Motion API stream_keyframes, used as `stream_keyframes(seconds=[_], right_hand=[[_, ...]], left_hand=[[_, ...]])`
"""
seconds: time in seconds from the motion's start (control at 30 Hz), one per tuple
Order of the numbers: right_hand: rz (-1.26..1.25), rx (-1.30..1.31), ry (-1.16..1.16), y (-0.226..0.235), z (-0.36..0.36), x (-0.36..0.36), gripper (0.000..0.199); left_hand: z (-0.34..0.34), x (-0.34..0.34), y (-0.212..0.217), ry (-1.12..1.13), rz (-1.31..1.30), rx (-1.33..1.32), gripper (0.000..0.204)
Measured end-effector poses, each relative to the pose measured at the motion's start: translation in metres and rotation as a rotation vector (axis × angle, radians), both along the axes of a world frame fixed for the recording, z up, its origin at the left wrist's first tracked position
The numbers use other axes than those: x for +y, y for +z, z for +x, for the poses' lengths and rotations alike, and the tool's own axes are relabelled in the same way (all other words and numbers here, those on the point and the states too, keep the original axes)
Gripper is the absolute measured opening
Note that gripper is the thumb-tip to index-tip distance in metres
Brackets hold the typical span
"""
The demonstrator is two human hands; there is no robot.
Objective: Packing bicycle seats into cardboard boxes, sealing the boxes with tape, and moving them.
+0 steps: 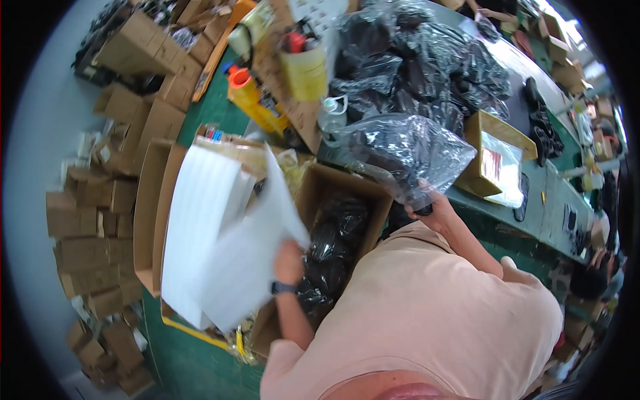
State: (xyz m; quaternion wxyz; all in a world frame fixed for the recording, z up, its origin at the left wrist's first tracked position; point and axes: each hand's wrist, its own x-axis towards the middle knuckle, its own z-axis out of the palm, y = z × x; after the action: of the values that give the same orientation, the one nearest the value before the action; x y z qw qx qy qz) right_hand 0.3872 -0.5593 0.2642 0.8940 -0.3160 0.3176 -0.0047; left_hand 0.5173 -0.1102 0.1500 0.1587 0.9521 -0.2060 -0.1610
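A: What does each hand have?

B: The left hand (pixel 289 261) grips one white foam sheet (pixel 248 257) by its edge, fingers closed on it; the sheet hangs blurred over a stack of the same white foam sheets (pixel 200 220) standing in an open carton. I cannot count the sheets in the stack. There is a dark watch (pixel 283 287) on that wrist.

A: And the right?

B: The right hand (pixel 433 203) is closed around the neck of one clear plastic bag (pixel 407 150) with a dark item inside, held up above the green table's (pixel 560 207) near edge.

A: How many boxes are right in front?

B: One open cardboard box (pixel 337 183) sits between the two hands, holding several black bagged items (pixel 333 233); I make out about three, but they overlap. A second, shallower cardboard box (pixel 497 160) with a clear plastic liner sits on the table, just right of the held bag.

A: What else?

B: A big heap of bagged dark goods (pixel 427 60) lies beyond it, too tangled to count. One yellow canister (pixel 305 70) and one yellow roll with an orange cap (pixel 250 100) stand near the top. Many folded cartons (pixel 93 220) are piled on the floor at left.
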Motion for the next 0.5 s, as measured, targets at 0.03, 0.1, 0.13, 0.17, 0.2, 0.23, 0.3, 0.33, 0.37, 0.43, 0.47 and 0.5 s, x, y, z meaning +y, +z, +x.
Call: stream_keyframes(seconds=[0.03,0.1,0.13,0.17,0.2,0.23,0.3,0.33,0.37,0.43,0.47,0.5], right_hand=[[-0.017,-0.038,0.02,0.001,0.006,-0.007,0.041],[-0.102,-0.071,0.022,0.004,0.029,-0.022,0.04],[-0.171,-0.072,0.022,0.007,0.041,-0.027,0.043],[-0.231,-0.075,0.076,0.011,0.047,-0.035,0.054],[-0.287,-0.08,0.148,0.014,0.055,-0.044,0.067],[-0.493,-0.165,0.191,0.014,0.062,-0.047,0.083],[-0.861,-0.273,0.553,-0.016,0.061,-0.077,0.113],[-0.711,-0.325,0.749,0.028,0.062,-0.088,0.099],[-0.69,-0.501,1.049,0.027,0.075,-0.121,0.088],[-0.594,-0.666,1.222,0.028,0.108,-0.194,0.066],[-0.538,-0.644,1.089,0.029,0.119,-0.232,0.056],[-0.495,-0.392,0.714,-0.006,0.133,-0.273,0.064]], left_hand=[[-0.038,-0.022,-0.016,-0.046,-0.159,0.09,0.021],[-0.068,-0.064,-0.031,-0.061,-0.094,0.334,0.021],[-0.072,-0.086,-0.033,-0.086,-0.066,0.308,0.024],[-0.061,-0.119,-0.011,-0.041,-0.2,0.374,0.024],[-0.051,-0.156,0.023,0.022,-0.333,0.439,0.034],[-0.047,-0.191,0.04,0.1,-0.76,0.502,0.055],[-0.027,-0.258,0.095,0.087,-1.393,0.728,0.119],[-0.035,-0.27,0.073,0.15,-1.579,0.659,0.121],[-0.039,-0.279,0.069,0.244,-1.616,0.668,0.102],[-0.043,-0.304,0.076,0.365,-1.653,0.662,0.085],[-0.042,-0.32,0.088,0.418,-1.571,0.51,0.084],[-0.042,-0.335,0.102,0.474,-1.478,0.356,0.082]])
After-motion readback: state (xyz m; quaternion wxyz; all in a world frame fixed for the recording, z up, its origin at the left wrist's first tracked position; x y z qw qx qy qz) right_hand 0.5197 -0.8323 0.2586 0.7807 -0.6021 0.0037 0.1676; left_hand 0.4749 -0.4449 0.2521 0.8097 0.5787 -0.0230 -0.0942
